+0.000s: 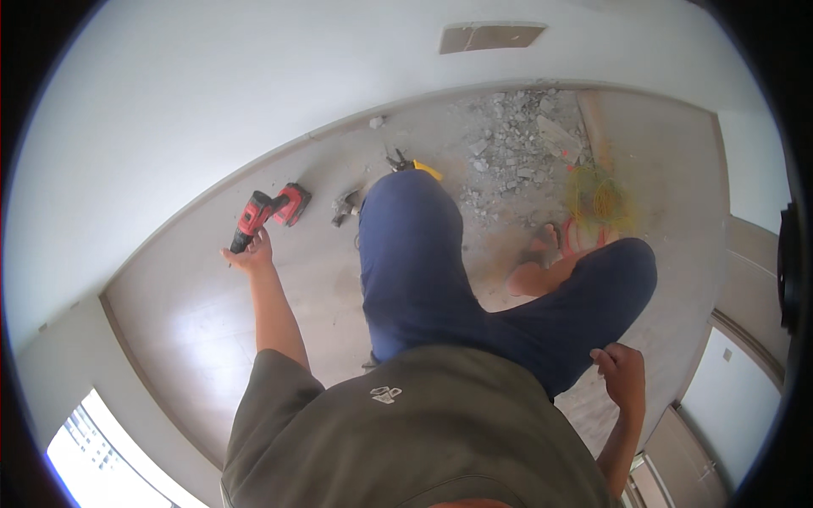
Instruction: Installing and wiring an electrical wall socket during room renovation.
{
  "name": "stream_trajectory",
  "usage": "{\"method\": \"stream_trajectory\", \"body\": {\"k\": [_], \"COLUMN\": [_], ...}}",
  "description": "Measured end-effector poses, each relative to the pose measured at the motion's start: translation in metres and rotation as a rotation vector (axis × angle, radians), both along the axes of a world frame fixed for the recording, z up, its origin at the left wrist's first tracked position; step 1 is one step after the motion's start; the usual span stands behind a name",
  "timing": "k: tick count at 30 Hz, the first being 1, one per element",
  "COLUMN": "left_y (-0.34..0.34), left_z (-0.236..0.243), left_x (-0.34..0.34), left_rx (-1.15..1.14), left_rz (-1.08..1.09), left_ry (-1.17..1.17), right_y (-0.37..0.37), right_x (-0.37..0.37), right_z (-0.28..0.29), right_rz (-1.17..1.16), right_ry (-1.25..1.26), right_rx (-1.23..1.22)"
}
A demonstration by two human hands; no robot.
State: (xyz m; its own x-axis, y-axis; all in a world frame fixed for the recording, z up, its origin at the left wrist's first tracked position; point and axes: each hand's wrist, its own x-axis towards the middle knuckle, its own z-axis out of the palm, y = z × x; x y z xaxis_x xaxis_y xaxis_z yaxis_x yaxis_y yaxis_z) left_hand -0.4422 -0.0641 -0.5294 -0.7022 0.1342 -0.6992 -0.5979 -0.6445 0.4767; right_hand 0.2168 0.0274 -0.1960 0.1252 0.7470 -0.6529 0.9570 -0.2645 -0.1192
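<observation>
At the left, my left hand has its fingers around the dark front end of a red and black cordless drill. The drill's battery points away to the right, over the floor. My right hand is curled closed beside my bent right leg, its fingertips against the dark blue trousers. Whatever those fingers hold, if anything, is hidden. A hammer lies on the floor between the drill and my left knee. Beyond that knee are dark pliers and a yellow object, partly covered by the knee.
Grey rubble is heaped on the dusty floor near the far wall. Tangled yellow wire and red tubing or cable lie by my foot. A beige panel is on the wall. A bright window is at lower left.
</observation>
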Motion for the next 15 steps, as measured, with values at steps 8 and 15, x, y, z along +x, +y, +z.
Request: {"method": "stream_trajectory", "body": {"k": [8, 15], "left_y": [0.015, 0.033], "left_z": [0.022, -0.022], "left_x": [0.068, 0.154], "left_rx": [-0.228, -0.221], "left_rz": [-0.066, -0.491], "left_ry": [-0.078, -0.135], "right_y": [-0.014, -0.004], "right_x": [-0.006, -0.018], "right_z": [-0.011, -0.017], "right_rz": [0.423, 0.094], "right_ry": [-0.226, 0.135], "right_rx": [0.069, -0.045]}}
